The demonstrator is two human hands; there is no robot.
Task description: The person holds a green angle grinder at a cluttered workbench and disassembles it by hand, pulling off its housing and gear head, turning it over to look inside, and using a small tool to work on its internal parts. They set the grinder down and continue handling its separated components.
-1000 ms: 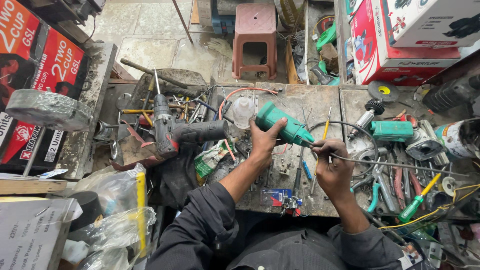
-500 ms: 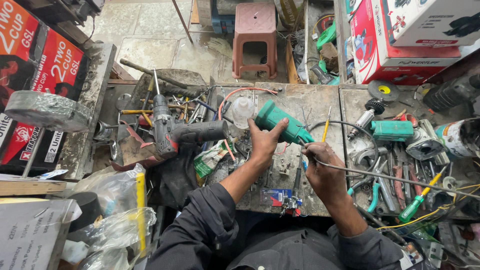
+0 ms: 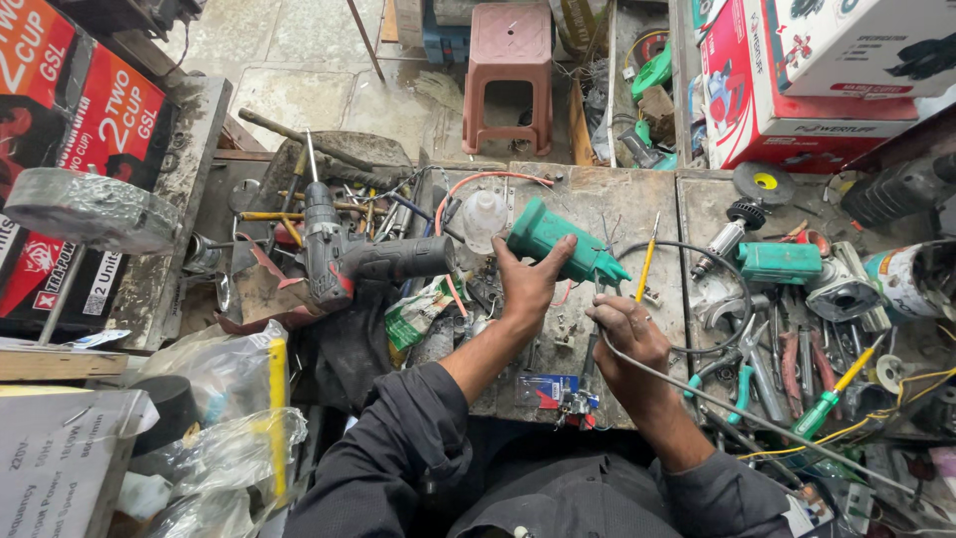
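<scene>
Left hand point(image 3: 530, 279) is gripping the green tool housing point(image 3: 560, 242), fingers wrapped over its body, above the middle of the cluttered workbench point(image 3: 597, 199). Right hand point(image 3: 627, 334) is curling shut around a thin grey cable point(image 3: 757, 418) just below the housing's tip. A yellow-handled screwdriver point(image 3: 646, 261) is lying beside it; a grey cordless drill point(image 3: 344, 254) is resting to the left
</scene>
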